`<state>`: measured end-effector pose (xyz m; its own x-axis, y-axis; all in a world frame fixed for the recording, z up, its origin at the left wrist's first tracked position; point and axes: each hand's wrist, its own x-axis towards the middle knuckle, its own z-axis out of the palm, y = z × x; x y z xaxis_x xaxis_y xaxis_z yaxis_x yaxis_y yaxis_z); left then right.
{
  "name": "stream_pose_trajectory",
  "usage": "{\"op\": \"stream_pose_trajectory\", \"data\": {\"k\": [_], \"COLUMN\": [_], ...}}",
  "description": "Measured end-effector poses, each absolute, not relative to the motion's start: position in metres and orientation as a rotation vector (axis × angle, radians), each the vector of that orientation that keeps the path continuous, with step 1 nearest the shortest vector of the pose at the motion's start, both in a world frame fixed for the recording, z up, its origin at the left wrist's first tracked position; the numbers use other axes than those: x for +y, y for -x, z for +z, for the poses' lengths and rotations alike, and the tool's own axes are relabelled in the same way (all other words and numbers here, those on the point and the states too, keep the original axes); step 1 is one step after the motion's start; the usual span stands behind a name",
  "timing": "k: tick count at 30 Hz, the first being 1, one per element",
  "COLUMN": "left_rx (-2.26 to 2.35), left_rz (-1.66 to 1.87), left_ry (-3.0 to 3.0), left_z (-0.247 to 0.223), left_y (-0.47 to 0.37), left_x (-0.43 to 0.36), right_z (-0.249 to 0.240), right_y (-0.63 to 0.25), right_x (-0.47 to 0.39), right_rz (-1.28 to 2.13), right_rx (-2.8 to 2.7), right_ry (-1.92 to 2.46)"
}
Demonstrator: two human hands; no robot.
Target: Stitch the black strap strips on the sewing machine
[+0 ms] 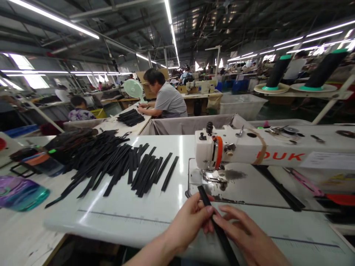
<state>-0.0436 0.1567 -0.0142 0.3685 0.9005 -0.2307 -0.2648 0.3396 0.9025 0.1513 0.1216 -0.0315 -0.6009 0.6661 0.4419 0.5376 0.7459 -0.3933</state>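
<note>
A black fabric strip (222, 236) runs from just in front of the sewing machine's needle area down to the bottom edge. My left hand (191, 218) pinches it near its upper end, thumb on top. Lower down, my right hand (242, 229) has its thumb and fingers closed on the same strip. The white sewing machine (235, 146) with an orange band stands just beyond my hands, its metal presser foot (215, 179) over the plate. Many black strips (149, 173) lie on the table to the left.
The pale table (124, 221) has a ruler marking along its front. A purple and teal bottle (22, 194) and a clear container (44, 164) are at the left. Black thread cones (280, 72) stand back right. A person in grey (170, 99) works beyond the table.
</note>
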Motion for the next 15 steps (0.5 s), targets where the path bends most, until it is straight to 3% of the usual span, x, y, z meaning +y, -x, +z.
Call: {"op": "stream_pose_trajectory", "data": {"k": [3, 6, 10, 15], "left_rx": [1.047, 1.441, 1.452, 1.430], "left_rz": [0.817, 0.794, 0.770, 0.810], "left_ry": [-1.122, -1.667, -2.253, -2.372], "left_z": [-0.019, -0.026, -0.035, -0.044], "left_y": [0.058, 0.066, 0.067, 0.061], "left_x": [0.182, 0.208, 0.222, 0.215], "right_z": [-0.026, -0.029, -0.040, -0.053], "right_y": [-0.140, -0.130, -0.124, -0.124], "right_x": [0.156, 0.176, 0.182, 0.182], "right_rz": [-0.187, -0.447, -0.490, -0.447], "right_rx": [-2.588, -2.609, -2.580, -2.520], "right_ry": [0.635, 0.514, 0.584, 0.772]}}
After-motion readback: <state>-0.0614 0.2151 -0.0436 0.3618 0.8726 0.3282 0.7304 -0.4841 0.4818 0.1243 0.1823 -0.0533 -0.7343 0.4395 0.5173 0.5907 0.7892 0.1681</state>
